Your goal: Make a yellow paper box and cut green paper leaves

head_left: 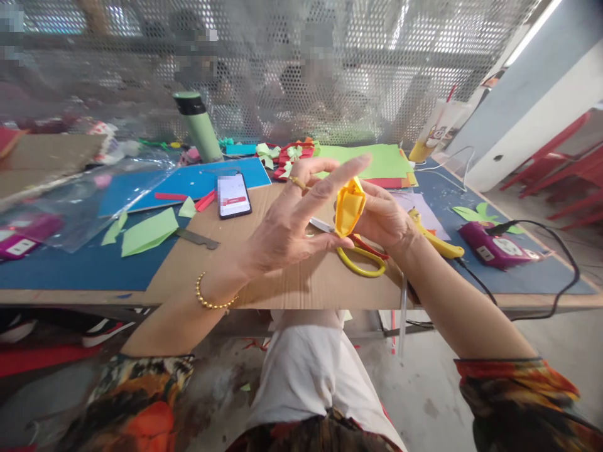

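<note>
A small folded yellow paper piece [350, 207] is held up above the cardboard sheet [282, 282]. My right hand [384, 213] grips it from the right side, its fingertips partly hidden behind the paper. On the other side, my left hand [306, 213] has its thumb near the paper's lower edge and its index finger stretched past the top; the fingers are apart. Below both hands lie scissors [362, 269] with yellow and red handles, their blades pointing up left.
A phone [234, 196], a metal blade [198, 238] and green paper [149, 232] lie to the left. Behind stand a green bottle [200, 129] and a drink cup [436, 133]. On the right are a yellow glue gun [436, 242] and a purple power strip [494, 245] with cables.
</note>
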Motion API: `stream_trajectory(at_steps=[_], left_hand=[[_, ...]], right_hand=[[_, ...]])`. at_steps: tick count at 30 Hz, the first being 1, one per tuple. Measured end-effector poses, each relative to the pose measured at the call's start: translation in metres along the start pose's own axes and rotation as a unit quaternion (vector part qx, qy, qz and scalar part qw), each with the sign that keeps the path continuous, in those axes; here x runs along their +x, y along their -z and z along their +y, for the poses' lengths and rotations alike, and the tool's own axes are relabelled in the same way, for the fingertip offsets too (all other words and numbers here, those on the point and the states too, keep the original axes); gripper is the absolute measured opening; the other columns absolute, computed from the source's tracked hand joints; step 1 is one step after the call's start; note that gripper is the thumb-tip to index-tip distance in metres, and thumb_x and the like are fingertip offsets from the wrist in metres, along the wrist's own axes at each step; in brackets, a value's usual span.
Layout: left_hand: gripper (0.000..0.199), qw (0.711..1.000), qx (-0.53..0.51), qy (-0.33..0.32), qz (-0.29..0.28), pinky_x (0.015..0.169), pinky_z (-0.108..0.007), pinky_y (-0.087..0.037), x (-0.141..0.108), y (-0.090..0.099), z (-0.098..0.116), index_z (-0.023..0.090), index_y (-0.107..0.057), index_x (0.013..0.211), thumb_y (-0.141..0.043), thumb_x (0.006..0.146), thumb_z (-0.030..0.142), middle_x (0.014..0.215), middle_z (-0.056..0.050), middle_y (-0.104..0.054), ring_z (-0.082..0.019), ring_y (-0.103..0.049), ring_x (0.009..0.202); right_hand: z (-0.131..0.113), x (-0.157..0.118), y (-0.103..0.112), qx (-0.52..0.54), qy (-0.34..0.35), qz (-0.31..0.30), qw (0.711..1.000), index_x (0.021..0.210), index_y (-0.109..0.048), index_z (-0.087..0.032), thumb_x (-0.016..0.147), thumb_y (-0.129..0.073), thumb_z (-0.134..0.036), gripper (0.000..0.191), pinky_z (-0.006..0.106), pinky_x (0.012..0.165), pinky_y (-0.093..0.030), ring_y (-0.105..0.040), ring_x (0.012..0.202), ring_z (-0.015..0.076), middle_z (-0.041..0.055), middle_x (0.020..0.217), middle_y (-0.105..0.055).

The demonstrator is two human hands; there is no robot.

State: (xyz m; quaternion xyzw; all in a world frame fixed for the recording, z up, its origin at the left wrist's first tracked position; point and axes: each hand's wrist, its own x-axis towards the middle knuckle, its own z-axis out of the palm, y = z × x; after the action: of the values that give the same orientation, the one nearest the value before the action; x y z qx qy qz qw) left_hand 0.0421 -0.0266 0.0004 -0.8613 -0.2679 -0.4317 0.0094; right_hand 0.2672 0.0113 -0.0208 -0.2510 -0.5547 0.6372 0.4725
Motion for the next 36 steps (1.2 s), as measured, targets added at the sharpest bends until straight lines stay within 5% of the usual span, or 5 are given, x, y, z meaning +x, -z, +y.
stream_trajectory(at_steps=[8, 16, 25, 30, 36], left_hand=[[0.057, 0.993, 0.018, -0.1, 0.065, 0.093, -0.048, -0.071, -0.002, -0.002, -0.024, 0.024, -0.06, 0.139, -0.077, 0.099, 0.06, 0.14, -0.016, -0.065, -0.035, -0.067, 0.134], [0.061, 1.0, -0.025, 0.002, -0.016, 0.103, -0.047, -0.067, -0.005, -0.002, -0.041, 0.029, -0.057, 0.14, -0.082, 0.094, 0.061, 0.152, -0.016, -0.061, -0.033, -0.064, 0.139], [0.057, 0.998, 0.043, 0.036, -0.034, 0.108, -0.051, -0.065, -0.002, 0.011, -0.034, 0.031, -0.054, 0.147, -0.07, 0.102, 0.061, 0.157, -0.019, -0.058, -0.035, -0.057, 0.149], [0.048, 0.996, 0.088, 0.024, -0.018, 0.123, -0.06, -0.054, -0.002, 0.009, -0.038, 0.026, -0.058, 0.142, -0.077, 0.101, 0.042, 0.157, -0.019, -0.057, -0.036, -0.054, 0.152], [0.033, 0.992, 0.125, 0.004, -0.036, 0.129, -0.062, -0.048, -0.003, -0.008, -0.039, 0.022, -0.065, 0.133, -0.073, 0.101, 0.025, 0.159, -0.018, -0.055, -0.036, -0.053, 0.155]], right_hand=[[0.007, 0.005, -0.003, 0.075, -0.021, -0.006, 0.997, 0.122, -0.077, -0.018, 0.095, -0.081, -0.033, 0.03, 0.04, 0.092, -0.072, -0.082, 0.112, 0.0273, 0.0121, 0.123, -0.085], [0.015, 0.01, 0.0, 0.089, -0.037, 0.009, 0.995, 0.115, -0.076, -0.013, 0.1, -0.074, -0.025, 0.02, 0.033, 0.084, -0.071, -0.083, 0.097, 0.0226, 0.015, 0.111, -0.086], [0.018, 0.013, 0.005, -0.039, 0.003, 0.033, 0.999, 0.11, -0.072, -0.02, 0.101, -0.069, -0.069, 0.049, 0.039, 0.076, -0.072, -0.079, 0.084, 0.0237, 0.0117, 0.1, -0.08], [0.014, 0.012, 0.019, -0.309, 0.183, 0.199, 0.912, 0.115, -0.074, -0.025, 0.094, -0.078, -0.072, 0.052, 0.032, 0.076, -0.065, -0.072, 0.087, 0.0189, 0.0062, 0.105, -0.076], [0.007, 0.0, -0.003, -0.404, 0.283, 0.075, 0.867, 0.126, -0.072, -0.027, 0.089, -0.086, -0.064, 0.055, 0.036, 0.079, -0.062, -0.068, 0.086, 0.017, 0.0092, 0.133, -0.066]])
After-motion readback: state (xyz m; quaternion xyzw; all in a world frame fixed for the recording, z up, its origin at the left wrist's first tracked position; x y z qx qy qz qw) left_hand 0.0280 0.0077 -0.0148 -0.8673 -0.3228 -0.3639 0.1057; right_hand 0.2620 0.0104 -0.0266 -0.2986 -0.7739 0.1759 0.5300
